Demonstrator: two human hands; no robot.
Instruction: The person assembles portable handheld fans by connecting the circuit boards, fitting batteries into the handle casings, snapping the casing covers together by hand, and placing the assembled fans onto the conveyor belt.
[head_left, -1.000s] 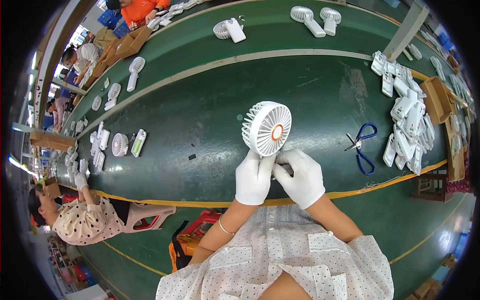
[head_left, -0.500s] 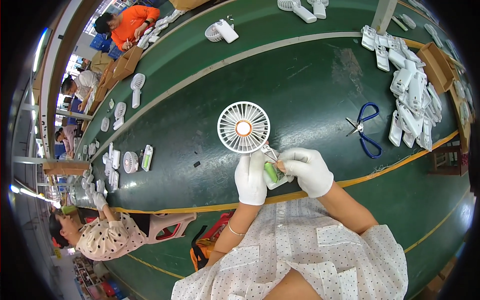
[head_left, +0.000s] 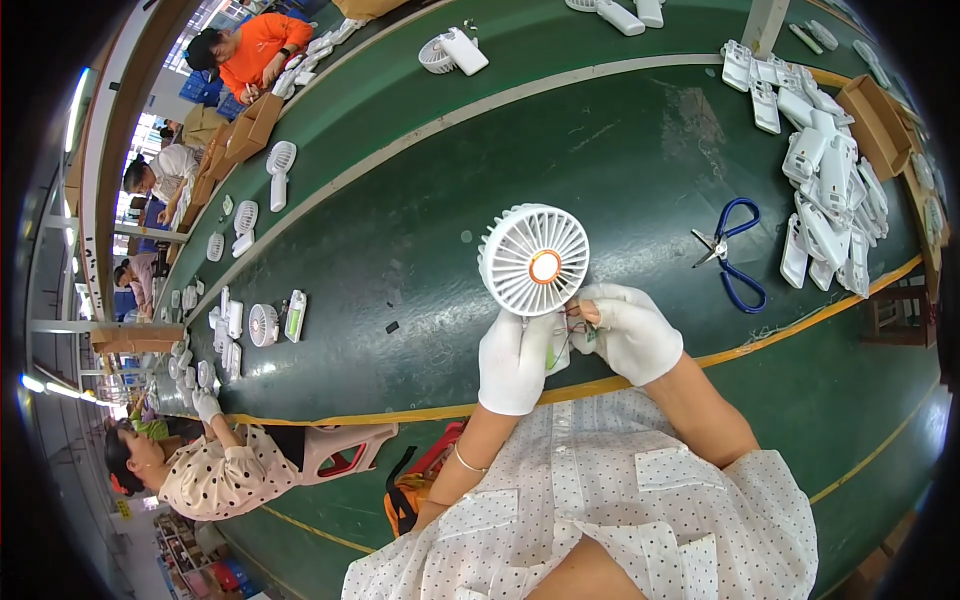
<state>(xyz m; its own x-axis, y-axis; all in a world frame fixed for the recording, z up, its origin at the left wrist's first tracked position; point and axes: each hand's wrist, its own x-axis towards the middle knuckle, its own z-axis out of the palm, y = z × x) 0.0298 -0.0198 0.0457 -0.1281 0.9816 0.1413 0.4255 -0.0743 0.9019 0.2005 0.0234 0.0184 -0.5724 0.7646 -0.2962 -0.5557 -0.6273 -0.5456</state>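
White fan above green bench | left hand clamped on its handle | right hand at its thin wires, whether pinching I can't tell from here

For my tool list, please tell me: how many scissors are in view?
1. The blue-handled scissors lie on the green bench, left of the white casings. Others may be hidden.

From the wearer's head, the left of two side-by-side fisheye cameras looks down past a dotted shirt at near range to the gloved left hand and right hand mid-frame. The upright view faces across the green worktable, taking in an orange-clad co-worker well apart at upper left, with the yellow table edge bowed by the lens.
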